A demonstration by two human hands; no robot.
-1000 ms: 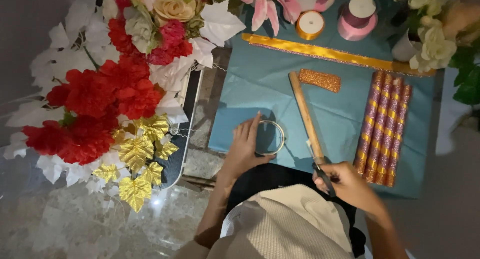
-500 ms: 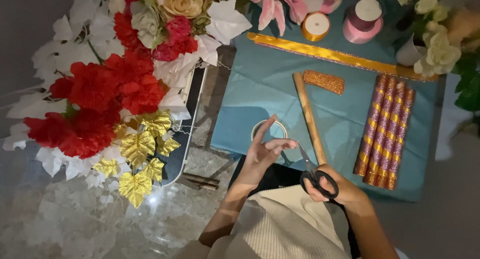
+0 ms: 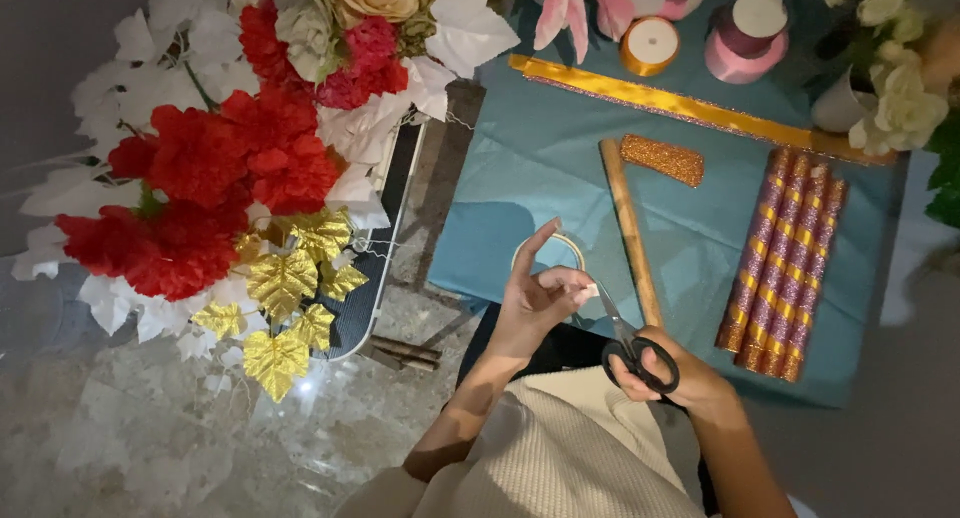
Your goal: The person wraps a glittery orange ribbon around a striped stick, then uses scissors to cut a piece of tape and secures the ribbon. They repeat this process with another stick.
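Note:
My left hand [image 3: 540, 296] is raised over the near edge of a teal sheet [image 3: 560, 168], pinching a small pale strip of tape between thumb and fingers. A clear tape roll [image 3: 556, 246] lies just beyond those fingers, partly hidden by them. My right hand [image 3: 672, 374] grips black-handled scissors [image 3: 628, 340], whose blades point up-left and meet the strip at my left fingertips. A wooden stick [image 3: 628, 228] lies lengthwise on the sheet just right of the hands.
Three glittery pink-and-gold candles [image 3: 782, 262] lie to the right, with a gold glitter piece [image 3: 662, 159] and a gold ribbon strip [image 3: 690, 105] beyond. Ribbon spools [image 3: 650, 44] stand at the back. A red, white and gold flower arrangement [image 3: 240, 178] fills the left. The floor is marble.
My left hand lifted off the tape roll with a strip pulled out. My right hand brought the scissors from the stick's near end up to the strip.

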